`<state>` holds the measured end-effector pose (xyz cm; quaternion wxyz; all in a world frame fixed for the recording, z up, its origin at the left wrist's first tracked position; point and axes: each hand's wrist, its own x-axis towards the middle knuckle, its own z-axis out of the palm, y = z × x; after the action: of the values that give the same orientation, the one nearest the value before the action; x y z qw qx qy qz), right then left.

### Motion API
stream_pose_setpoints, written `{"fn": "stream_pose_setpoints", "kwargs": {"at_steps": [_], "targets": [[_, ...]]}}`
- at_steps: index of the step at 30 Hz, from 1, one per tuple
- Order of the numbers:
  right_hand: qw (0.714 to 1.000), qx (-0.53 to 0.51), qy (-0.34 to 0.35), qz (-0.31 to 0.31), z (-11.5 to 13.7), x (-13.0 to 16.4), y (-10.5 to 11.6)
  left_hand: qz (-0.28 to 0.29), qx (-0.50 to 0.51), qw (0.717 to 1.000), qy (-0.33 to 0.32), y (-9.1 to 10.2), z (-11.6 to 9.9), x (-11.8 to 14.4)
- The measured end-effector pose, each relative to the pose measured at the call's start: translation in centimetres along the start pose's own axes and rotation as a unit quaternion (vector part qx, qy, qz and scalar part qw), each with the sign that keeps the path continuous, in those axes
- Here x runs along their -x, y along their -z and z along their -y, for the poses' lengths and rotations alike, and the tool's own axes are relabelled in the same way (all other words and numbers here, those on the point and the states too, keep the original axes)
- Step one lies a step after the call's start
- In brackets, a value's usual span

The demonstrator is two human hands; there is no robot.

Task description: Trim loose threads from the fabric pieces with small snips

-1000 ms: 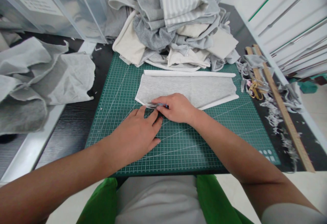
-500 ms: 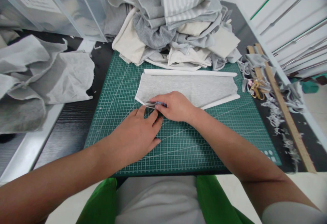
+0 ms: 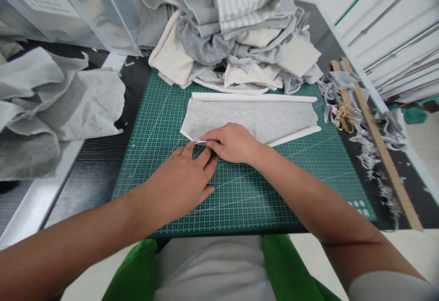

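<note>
Grey knit fabric, a flat piece with white rolled edges (image 3: 254, 117), lies spread across the middle of the green gridded cutting mat (image 3: 260, 196), its long sides running left to right. The right hand (image 3: 233, 143) rests on the near left corner of this piece, fingers curled around a small metal tool with a thin silver tip (image 3: 200, 142); only the tip shows past the fingertips, pointing left along the fabric's lower edge, so what kind of tool it is cannot be told. The left hand (image 3: 178, 183) lies flat and open on the mat just below, palm down, holding nothing, its fingertips pressing at the fabric's edge right beside the tool tip and touching the right hand. Behind the flat piece, a heaped pile of grey, cream and striped cloth (image 3: 233, 31) sits at the mat's far edge. Crumpled pale grey sheets (image 3: 58, 104) lie well to the left on the dark table. To the right, a long wooden ruler (image 3: 380, 145) lies among grey fabric trimmings (image 3: 368, 154), near gold-handled scissors (image 3: 343, 119).
</note>
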<state>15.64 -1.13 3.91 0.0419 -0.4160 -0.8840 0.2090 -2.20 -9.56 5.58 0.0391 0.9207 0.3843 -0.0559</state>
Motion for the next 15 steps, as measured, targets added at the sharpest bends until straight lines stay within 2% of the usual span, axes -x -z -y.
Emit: {"fn": "stream_pose_setpoints", "kwargs": {"at_steps": [15], "targets": [[1.0, 0.014, -0.001, 0.004, -0.02, 0.29, -0.01, 0.008, 0.005, 1.0, 0.001, 0.27, -0.05, -0.06]]}}
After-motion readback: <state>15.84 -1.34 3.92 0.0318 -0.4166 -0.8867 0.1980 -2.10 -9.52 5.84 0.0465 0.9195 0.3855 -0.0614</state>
